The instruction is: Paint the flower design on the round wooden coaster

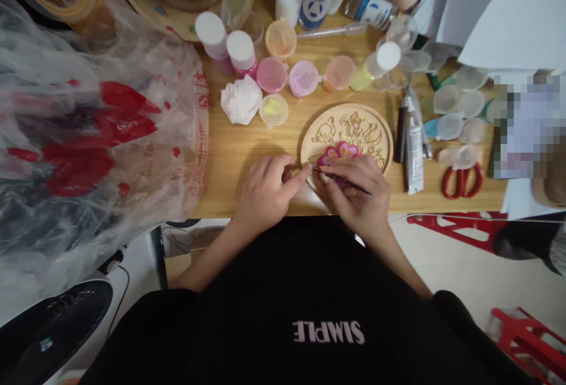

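Round wooden plaque (345, 130), gilt-outlined, lies on the table (234, 152) before the person, near part hidden. Right hand (366, 187) pinches a slim dark tool (352, 184), tip hard to make out. Left hand (267, 189) bends by the rim; whether it holds anything is unclear. Around: pink cup (272, 75), crumpled tissue (241, 99), silver tube (414, 158), red-handled scissors (461, 183). Plastic bag (101, 131), cut off, covers the table's left.

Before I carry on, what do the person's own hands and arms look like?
The left hand and right hand are bare, with no gloves and no watch or bracelet that I can see. The forearms are uncovered up to loose black sleeves, part of a black top with pale capital lettering reading SIMPLE.
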`<state>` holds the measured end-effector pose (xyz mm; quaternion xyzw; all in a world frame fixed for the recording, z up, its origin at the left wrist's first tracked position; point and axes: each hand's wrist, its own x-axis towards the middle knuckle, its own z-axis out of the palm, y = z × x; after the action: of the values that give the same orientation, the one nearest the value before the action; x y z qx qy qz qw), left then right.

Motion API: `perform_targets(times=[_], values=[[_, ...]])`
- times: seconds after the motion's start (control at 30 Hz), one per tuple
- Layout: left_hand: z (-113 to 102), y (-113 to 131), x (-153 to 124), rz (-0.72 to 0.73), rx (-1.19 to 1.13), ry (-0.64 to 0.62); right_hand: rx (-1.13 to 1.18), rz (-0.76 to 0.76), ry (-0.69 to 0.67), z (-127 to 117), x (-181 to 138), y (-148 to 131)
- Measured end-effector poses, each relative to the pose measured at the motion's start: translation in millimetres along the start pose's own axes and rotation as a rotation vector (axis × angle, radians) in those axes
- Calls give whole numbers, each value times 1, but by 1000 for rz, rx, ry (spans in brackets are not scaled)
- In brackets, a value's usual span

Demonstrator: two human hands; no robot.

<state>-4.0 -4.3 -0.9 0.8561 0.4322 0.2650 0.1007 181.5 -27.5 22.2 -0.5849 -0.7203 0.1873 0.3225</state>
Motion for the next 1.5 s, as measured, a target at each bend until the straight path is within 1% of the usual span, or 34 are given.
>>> perform_targets(times=[0.3, 0.63, 0.83, 1.0, 1.2, 1.5], values=[[2, 0, -2, 1, 1, 7, 37, -5, 51, -5, 1, 0], [2, 2, 0, -24, -18, 16, 21, 1, 20, -5, 0, 2], [1, 1, -1, 0, 16, 12, 15, -4, 21, -4, 0, 2], [2, 1, -2, 7, 28, 3, 8, 25, 14, -4, -1, 3], [3, 1, -4, -33, -53, -21, 15, 19, 19, -3, -1, 4], [2, 2, -3, 43, 121, 19, 37, 13, 52, 0, -8, 5]])
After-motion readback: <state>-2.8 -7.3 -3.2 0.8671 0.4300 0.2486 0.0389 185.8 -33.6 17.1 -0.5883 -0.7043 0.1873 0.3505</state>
